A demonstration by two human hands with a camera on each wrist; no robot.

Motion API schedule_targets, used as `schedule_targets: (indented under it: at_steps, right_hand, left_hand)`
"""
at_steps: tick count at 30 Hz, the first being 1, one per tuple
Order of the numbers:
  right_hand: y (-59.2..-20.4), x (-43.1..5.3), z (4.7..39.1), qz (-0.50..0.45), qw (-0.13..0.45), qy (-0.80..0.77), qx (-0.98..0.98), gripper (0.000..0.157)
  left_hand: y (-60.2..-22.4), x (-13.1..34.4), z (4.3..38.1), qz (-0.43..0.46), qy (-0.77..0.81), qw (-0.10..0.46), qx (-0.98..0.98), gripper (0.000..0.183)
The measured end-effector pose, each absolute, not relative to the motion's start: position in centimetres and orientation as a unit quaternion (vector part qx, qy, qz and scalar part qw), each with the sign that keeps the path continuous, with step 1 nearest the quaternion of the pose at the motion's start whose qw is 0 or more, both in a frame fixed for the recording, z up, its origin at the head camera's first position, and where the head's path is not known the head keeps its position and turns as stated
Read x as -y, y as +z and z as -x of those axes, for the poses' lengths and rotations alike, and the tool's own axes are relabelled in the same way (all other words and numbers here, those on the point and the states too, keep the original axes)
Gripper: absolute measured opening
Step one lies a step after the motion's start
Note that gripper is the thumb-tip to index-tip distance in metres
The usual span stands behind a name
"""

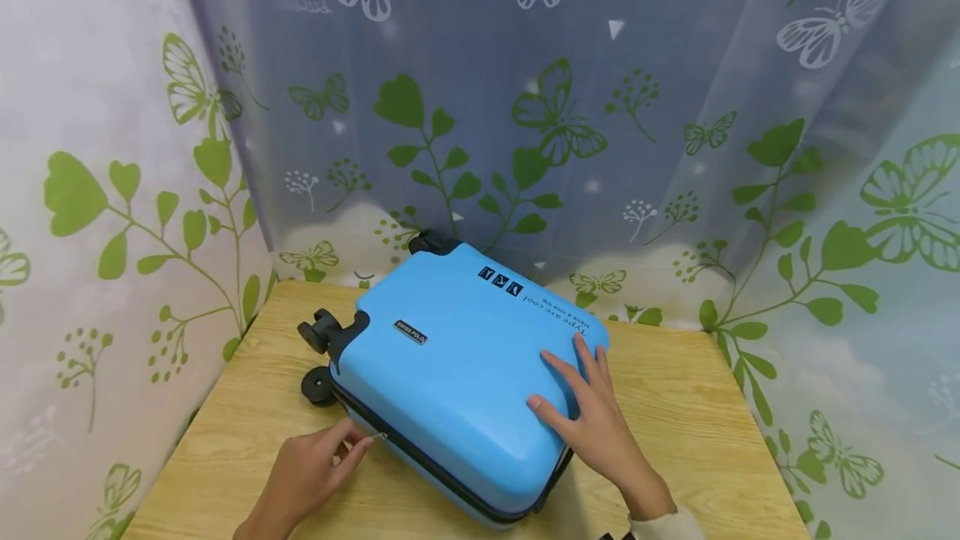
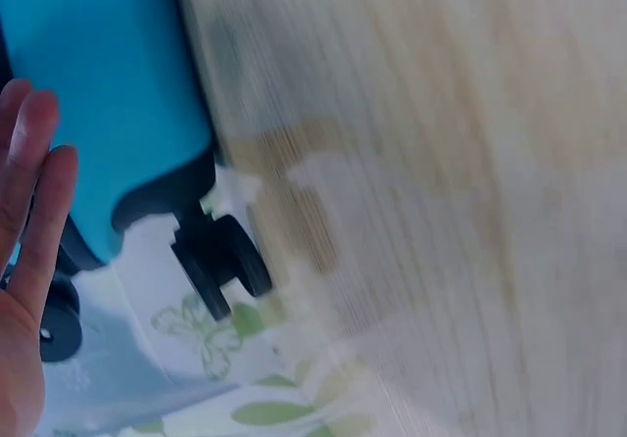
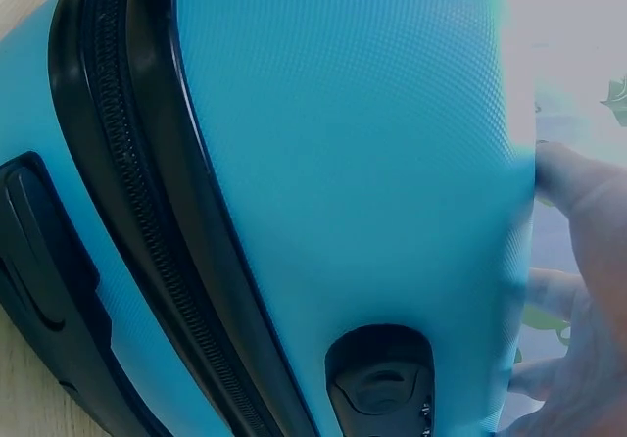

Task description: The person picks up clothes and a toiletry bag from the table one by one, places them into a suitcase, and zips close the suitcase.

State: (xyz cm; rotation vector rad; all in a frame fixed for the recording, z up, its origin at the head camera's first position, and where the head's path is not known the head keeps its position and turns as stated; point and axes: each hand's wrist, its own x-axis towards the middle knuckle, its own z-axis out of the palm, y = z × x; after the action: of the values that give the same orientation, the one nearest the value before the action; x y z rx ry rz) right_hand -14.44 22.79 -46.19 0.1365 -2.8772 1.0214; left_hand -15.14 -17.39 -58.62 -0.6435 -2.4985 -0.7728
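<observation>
A light blue hard-shell suitcase lies on its side on the wooden table. Low at its front left edge, my left hand pinches a small metal zipper pull between thumb and fingers. My right hand rests on the right end of the shell, fingers spread and fairly straight. In the right wrist view, the black zipper runs along the seam and looks closed there, with a black lock and a carry handle nearby. The left wrist view shows only part of the left hand, not the pull.
Black wheels stick out from the suitcase's left end. The wood-grain table extends on both sides of it. Behind and beside hang curtains printed with green leaves and butterflies.
</observation>
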Motion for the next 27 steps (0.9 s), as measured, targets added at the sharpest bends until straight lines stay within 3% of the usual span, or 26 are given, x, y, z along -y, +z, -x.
schedule_targets:
  at_steps: [21, 24, 27]
  right_hand:
    - [-46.6, -23.0, 14.5, -0.048, 0.043, 0.343, 0.937, 0.067]
    - [-46.7, -23.0, 14.5, -0.050, 0.044, 0.346, 0.936, 0.067]
    - [-46.7, -23.1, 14.5, -0.049, 0.048, 0.348, 0.935, 0.067]
  left_hand:
    - [-59.4, 21.8, 18.7, 0.164, -0.246, 0.287, 0.911, 0.026]
    - [-59.4, 22.0, 19.1, 0.154, -0.258, 0.260, 0.918, 0.024]
    - [-59.0, 22.2, 19.6, 0.130, -0.309, 0.178, 0.925, 0.018]
